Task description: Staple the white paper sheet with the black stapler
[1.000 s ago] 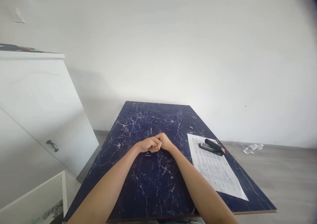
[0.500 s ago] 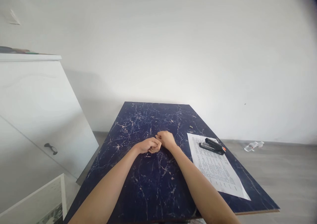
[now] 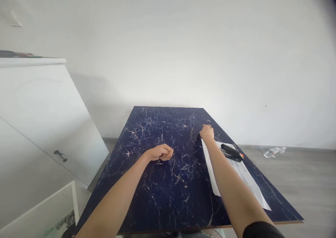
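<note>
My left hand [image 3: 162, 152] rests as a closed fist on the dark blue marbled table [image 3: 147, 133], and nothing shows in it. Over by the table's right side, my right hand [image 3: 207, 131] reaches down with curled fingers at the top corner of a printed sheet of paper [image 3: 248, 178]. Its fingertips are mostly hidden, and so is the spot where a small grey piece lay. A black stapler [image 3: 232, 153] with an orange-red end lies on the paper. My right forearm covers part of the sheet.
A white cabinet [image 3: 39, 101] with a dark handle [image 3: 60, 156] stands at the left. Below it is a white-framed open box or drawer [image 3: 47, 210]. A clear plastic bottle [image 3: 274, 152] lies on the grey floor by the wall [image 3: 178, 48].
My right hand has left its place beside the left fist and moved right and forward, over the small grey piece. My left hand stays put. The view has shifted slightly.
</note>
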`<state>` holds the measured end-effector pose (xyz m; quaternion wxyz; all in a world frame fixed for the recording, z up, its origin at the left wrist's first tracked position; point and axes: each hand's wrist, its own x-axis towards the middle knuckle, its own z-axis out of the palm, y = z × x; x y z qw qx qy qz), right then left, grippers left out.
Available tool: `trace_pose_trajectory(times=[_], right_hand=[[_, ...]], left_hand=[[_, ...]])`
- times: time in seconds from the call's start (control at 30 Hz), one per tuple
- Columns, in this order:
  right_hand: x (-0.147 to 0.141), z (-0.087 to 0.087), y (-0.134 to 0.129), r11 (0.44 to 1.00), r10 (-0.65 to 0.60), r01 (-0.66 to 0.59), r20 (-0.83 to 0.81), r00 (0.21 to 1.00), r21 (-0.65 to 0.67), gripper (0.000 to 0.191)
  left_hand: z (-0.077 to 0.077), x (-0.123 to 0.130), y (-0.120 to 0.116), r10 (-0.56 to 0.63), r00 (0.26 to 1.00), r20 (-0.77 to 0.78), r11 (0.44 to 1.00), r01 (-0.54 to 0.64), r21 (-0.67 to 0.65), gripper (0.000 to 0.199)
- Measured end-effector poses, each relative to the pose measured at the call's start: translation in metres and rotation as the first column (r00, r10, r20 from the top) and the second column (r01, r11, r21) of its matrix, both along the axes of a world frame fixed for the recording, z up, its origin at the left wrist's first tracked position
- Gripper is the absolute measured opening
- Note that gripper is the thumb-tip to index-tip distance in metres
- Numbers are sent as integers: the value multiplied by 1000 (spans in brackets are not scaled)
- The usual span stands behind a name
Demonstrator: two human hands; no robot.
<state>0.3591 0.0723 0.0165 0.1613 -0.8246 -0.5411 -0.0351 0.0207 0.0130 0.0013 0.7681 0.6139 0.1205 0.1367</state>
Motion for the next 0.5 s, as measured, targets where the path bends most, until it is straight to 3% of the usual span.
trace_pose_trajectory(times=[0.13, 0.3, 0.4, 0.5], right_hand=[[1, -7, 7, 998, 46, -46, 1, 999, -44, 26], [-9, -14, -3, 997, 80, -80, -7, 997, 7, 34], [-33, -6, 0, 990, 142, -141, -44, 989, 34, 36], [-85, 7, 10, 963, 263, -257, -80, 961, 77, 36]], left_hand=[[1, -2, -1, -10, 1000, 15, 1000, 11, -29, 12], [9, 3, -14, -100, 994, 33, 994, 102, -42, 15], [12, 19, -31, -273, 962, 20, 962, 273, -7, 15], [12, 38, -47, -525, 847, -78, 849, 528, 23, 14]])
